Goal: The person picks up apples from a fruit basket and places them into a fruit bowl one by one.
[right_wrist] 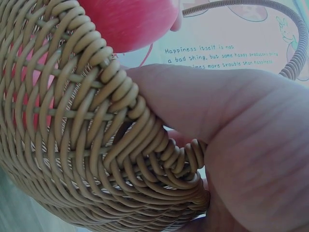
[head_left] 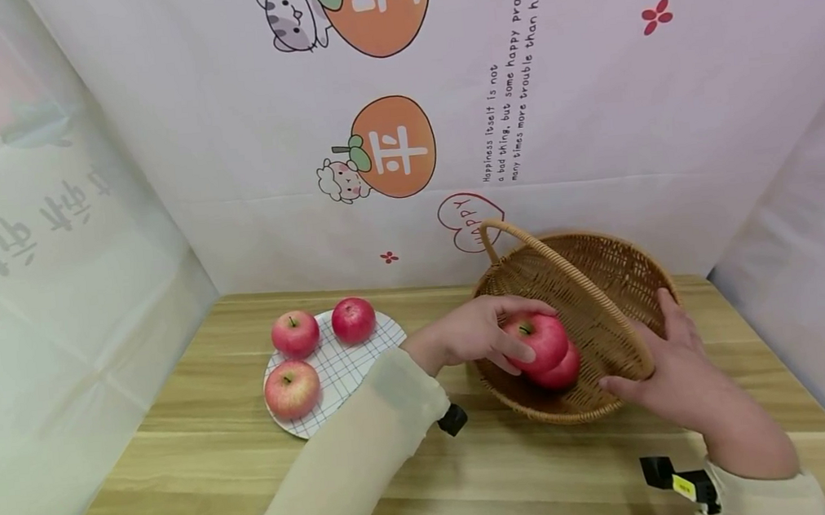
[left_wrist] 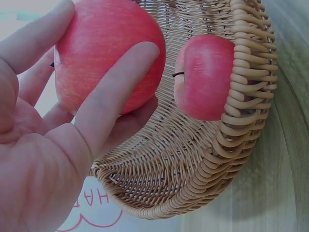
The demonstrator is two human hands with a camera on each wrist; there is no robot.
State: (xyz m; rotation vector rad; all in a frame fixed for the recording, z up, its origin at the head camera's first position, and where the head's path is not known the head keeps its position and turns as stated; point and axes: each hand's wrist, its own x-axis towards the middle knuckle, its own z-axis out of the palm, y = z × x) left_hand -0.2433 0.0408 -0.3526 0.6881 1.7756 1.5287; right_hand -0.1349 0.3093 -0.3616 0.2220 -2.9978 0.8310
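One apple (left_wrist: 207, 79) lies in the wicker basket (head_left: 628, 275), three (head_left: 292, 392) on the plate (head_left: 336, 358); fingers curled, left hand (head_left: 481, 333) holds another (head_left: 548, 336), right hand (head_left: 676, 365) the rim (right_wrist: 128, 96).

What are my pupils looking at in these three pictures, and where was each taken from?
There is no machine here, only a person's two bare hands. The wide picture comes from a camera worn on the head, looking forward and down. The two close pictures come from cameras on the wrists, one per hand.

On the wooden table are a checked plate bearing three fruits and a wicker basket. The left hand holds a red apple; a second apple lies inside the basket. The right hand holds the basket's rim near its handle.
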